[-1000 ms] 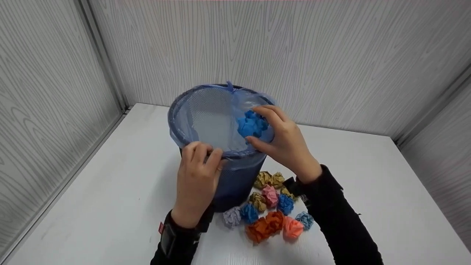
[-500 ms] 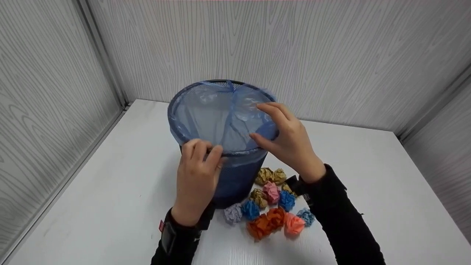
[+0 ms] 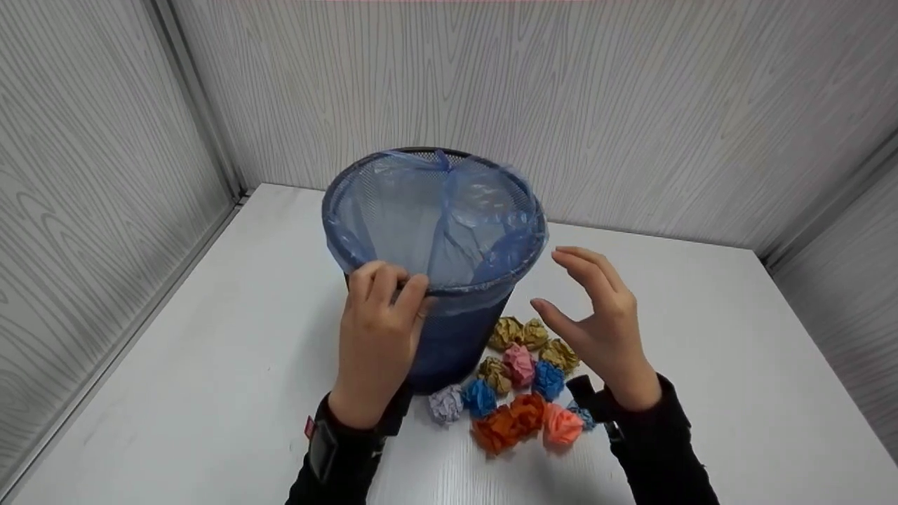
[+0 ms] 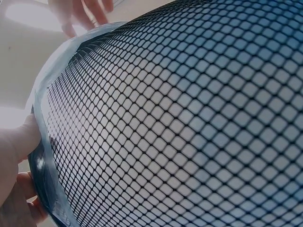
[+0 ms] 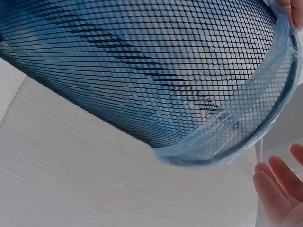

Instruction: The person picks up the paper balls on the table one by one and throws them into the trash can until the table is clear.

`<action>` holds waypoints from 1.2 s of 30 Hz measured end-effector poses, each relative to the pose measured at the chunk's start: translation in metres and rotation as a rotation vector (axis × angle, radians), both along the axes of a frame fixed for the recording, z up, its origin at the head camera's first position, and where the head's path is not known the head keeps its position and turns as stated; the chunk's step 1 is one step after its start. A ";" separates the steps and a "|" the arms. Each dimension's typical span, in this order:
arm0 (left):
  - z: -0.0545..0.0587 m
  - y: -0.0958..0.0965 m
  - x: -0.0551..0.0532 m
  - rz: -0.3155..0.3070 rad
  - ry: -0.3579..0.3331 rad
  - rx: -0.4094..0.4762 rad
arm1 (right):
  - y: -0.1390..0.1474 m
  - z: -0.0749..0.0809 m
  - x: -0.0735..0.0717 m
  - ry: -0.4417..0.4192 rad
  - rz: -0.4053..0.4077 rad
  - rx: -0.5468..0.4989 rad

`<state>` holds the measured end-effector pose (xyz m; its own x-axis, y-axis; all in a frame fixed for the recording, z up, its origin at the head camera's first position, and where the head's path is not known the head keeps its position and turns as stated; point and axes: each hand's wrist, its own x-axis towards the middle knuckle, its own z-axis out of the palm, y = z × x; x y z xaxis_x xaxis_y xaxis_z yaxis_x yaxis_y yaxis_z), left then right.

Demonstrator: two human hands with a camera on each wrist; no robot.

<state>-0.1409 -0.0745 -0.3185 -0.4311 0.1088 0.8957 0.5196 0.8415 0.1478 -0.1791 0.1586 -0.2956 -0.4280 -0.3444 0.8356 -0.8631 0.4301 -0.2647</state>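
Observation:
A dark mesh wastebasket (image 3: 449,358) stands in the middle, tilted toward me in the head view. Its blue plastic bag (image 3: 407,217) lines the inside and folds over the rim. My left hand (image 3: 375,337) grips the near rim, thumb outside; the left wrist view shows that thumb (image 4: 26,137) against the folded bag edge. Just right of the basket, my right hand (image 3: 607,330) hangs in the air, thumb and fingers spread apart with nothing between them. Below it lie crumpled paper balls, among them a pink ball (image 3: 518,365) and a coral ball (image 3: 562,425).
Several more paper balls crowd the basket's right foot: orange balls (image 3: 508,423), a lavender ball (image 3: 446,405), blue balls (image 3: 548,380) and gold balls (image 3: 559,355). The white table (image 3: 210,365) ends at a wood-grain back wall (image 3: 449,77), with panels at both sides.
My right hand has let a blue paper ball go inside the basket, then drawn back right and down past the rim. The left hand keeps its hold on the rim.

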 end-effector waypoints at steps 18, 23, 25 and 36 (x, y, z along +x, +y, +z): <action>0.002 0.006 -0.005 -0.029 0.009 -0.009 | 0.072 -0.127 -0.031 -0.115 -0.174 0.166; 0.002 0.006 -0.004 -0.042 -0.003 0.014 | 0.099 -0.186 -0.058 -0.161 -0.310 0.316; 0.001 0.006 -0.004 -0.041 -0.006 0.017 | 0.100 -0.193 -0.059 -0.193 -0.322 0.351; 0.000 0.001 0.000 -0.014 -0.004 0.022 | 0.079 -0.180 -0.038 -0.321 -0.186 0.522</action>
<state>-0.1408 -0.0736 -0.3187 -0.4332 0.0949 0.8963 0.5307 0.8307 0.1685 -0.2175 0.2373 -0.4755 -0.7210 -0.5670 0.3984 -0.6740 0.7073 -0.2133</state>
